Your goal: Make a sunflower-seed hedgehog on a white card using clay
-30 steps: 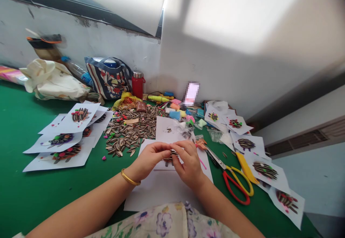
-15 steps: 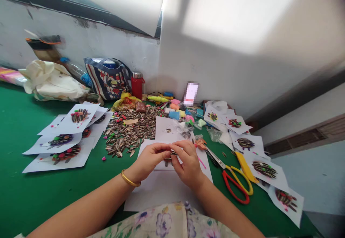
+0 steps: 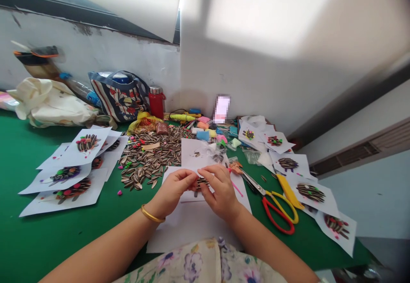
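My left hand [image 3: 174, 189], with a gold bangle at the wrist, has thumb and fingertips pressed together at the left side of a small seed figure [image 3: 202, 183]. Whatever is in that pinch is too small to make out. On the figure's right, my right hand [image 3: 221, 191] curves over it with thumb and fingers apart. The figure is made of striped seeds and lies on a white paper [image 3: 188, 198], partly hidden by my fingers. Beyond my left hand spreads a pile of striped seeds [image 3: 166, 148].
Red-and-yellow scissors [image 3: 278, 208] lie right of my right hand. Papers with seed figures stand at left [image 3: 96, 189] and right [image 3: 344, 238]. Coloured clay pieces [image 3: 203, 135], a red flask [image 3: 156, 103] and a patterned bag [image 3: 120, 97] are near the wall.
My fingertips have drawn apart; before, both hands met above the figure. The view has shifted slightly, so the surroundings sit farther left.
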